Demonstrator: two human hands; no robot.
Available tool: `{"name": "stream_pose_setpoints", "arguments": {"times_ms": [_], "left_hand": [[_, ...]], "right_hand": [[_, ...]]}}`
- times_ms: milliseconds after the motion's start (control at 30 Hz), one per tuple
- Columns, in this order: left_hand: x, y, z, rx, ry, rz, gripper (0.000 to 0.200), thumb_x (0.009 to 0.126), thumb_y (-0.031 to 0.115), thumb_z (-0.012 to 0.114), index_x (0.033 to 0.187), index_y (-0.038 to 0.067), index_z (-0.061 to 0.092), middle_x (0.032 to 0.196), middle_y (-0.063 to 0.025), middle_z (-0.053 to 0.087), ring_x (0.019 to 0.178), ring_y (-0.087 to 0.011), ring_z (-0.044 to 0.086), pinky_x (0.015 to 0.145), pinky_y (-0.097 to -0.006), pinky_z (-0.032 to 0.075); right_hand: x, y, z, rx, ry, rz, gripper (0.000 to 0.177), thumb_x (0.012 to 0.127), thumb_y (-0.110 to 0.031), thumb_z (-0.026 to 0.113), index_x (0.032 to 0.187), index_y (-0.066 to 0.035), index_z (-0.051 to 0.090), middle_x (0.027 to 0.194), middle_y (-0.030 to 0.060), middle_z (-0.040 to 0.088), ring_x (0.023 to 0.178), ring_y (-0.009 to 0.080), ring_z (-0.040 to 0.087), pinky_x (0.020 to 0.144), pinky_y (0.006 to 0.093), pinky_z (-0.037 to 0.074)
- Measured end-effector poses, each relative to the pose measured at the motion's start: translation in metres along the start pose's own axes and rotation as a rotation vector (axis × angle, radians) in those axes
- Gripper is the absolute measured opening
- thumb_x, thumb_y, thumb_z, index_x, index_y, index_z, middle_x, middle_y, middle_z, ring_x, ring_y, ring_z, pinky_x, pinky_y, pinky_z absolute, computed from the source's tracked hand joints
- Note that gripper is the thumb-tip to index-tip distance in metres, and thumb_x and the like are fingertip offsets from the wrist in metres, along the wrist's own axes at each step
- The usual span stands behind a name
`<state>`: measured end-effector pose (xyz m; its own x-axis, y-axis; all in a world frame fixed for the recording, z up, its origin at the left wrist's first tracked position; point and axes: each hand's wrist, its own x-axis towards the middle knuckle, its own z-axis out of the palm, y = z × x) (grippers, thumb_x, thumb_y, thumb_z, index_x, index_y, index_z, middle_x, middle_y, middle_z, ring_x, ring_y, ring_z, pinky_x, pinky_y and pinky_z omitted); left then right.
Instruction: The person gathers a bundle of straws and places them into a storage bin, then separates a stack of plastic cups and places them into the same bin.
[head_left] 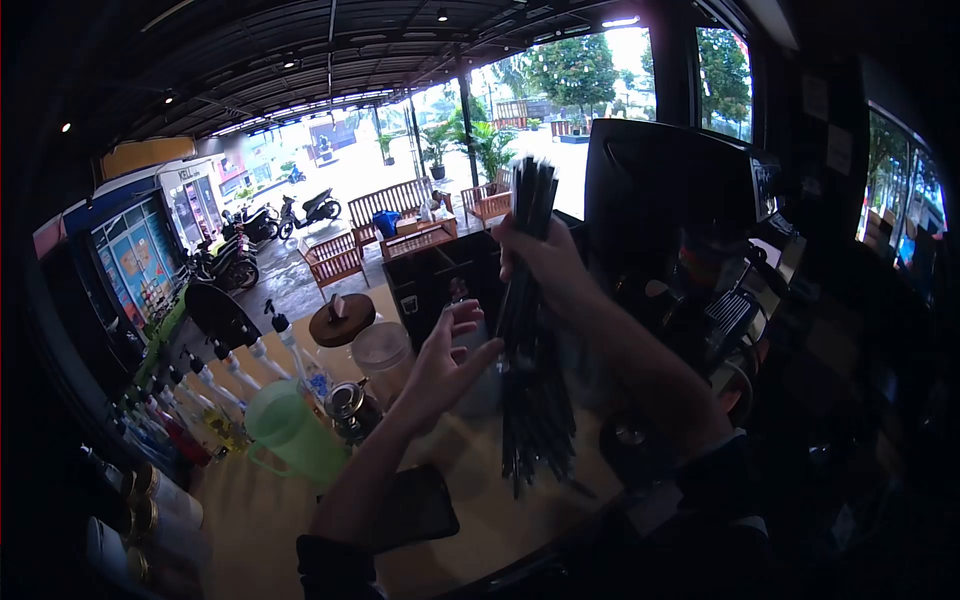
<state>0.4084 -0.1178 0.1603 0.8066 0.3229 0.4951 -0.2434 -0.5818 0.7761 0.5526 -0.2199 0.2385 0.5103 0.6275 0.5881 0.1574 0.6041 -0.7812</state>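
A long bundle of thin black straws (537, 420) stands nearly upright above the counter, its lower ends fanning out. My right hand (548, 258) is wrapped round its upper part, with the pale top ends sticking out above the fist. My left hand (445, 362) is just left of the bundle, fingers curved and apart, the thumb tip right at the straws' edge and nothing in the palm. Behind the left hand a greyish container (482, 385) is partly hidden. A dark flat tray or device (415, 505) lies below my left forearm.
On the wooden counter (255, 530), a green pitcher (292, 430), clear tub (383, 355), metal pot (352, 408) and round wooden lid (341, 320) stand at left. Pump bottles (290, 345) line the left edge, with lidded jars (165, 495) nearer. A large dark machine (660, 190) occupies the right.
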Motion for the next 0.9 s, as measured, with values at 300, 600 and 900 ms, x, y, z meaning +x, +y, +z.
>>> {"name": "stream_pose_setpoints", "arguments": {"times_ms": [300, 600, 900], "left_hand": [[0.172, -0.018, 0.03, 0.72, -0.013, 0.152, 0.061, 0.08, 0.037, 0.059, 0.124, -0.002, 0.042, 0.12, -0.018, 0.05, 0.111, -0.03, 0.051, 0.094, -0.0413, 0.039], [0.201, -0.063, 0.039, 1.005, -0.237, 0.036, 0.069, 0.081, 0.042, 0.058, 0.131, 0.0, 0.035, 0.134, -0.0189, 0.039, 0.126, -0.0306, 0.036, 0.105, -0.0481, 0.026], [0.198, -0.075, 0.036, 0.985, -0.251, 0.041, 0.068, 0.081, 0.042, 0.057, 0.132, 0.003, 0.034, 0.136, -0.0172, 0.037, 0.126, -0.0322, 0.037, 0.103, -0.0523, 0.026]], "right_hand": [[0.208, 0.037, -0.127, -0.576, 0.516, -0.525, 0.018, 0.077, -0.013, 0.067, 0.082, -0.002, 0.054, 0.062, 0.0027, 0.055, 0.053, 0.0086, 0.052, 0.051, 0.0255, 0.043], [0.235, 0.107, -0.169, -0.759, 0.392, -0.362, 0.024, 0.073, -0.011, 0.065, 0.093, -0.001, 0.056, 0.076, 0.0134, 0.063, 0.07, 0.0263, 0.062, 0.065, 0.0378, 0.046], [0.25, 0.168, -0.209, -0.743, 0.061, -0.077, 0.031, 0.065, -0.019, 0.072, 0.088, 0.0, 0.062, 0.073, 0.0085, 0.064, 0.067, 0.0165, 0.061, 0.063, 0.0329, 0.047]]}}
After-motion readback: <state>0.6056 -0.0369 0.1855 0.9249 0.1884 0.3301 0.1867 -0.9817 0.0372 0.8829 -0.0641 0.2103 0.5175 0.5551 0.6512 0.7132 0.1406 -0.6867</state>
